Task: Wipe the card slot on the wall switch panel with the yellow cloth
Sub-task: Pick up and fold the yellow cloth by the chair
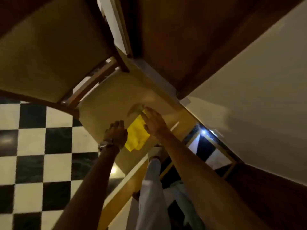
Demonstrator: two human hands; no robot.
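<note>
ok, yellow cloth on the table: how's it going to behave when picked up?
The yellow cloth lies creased and partly folded on the table, so it is probably limp and will drape from wherever it is pinched. It looks thin, so likely light. With the left hand and right hand beside it, a push would probably bunch it.

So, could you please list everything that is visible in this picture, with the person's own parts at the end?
yellow cloth: one, bright yellow, lying crumpled on the table between the two hands
table: one, pale wood top, centre of view
chair: one, dark wood frame with olive cushion, upper left beside the table
floor: black and white chequered tiles, left and under the table
wall: cream, right side, with dark wood panelling above and below
wristwatch: one, metallic, on the left wrist
trousers: pale, bottom centre
left hand: resting at the cloth's left edge
right hand: flat, fingers spread, on the cloth's upper right edge
</note>
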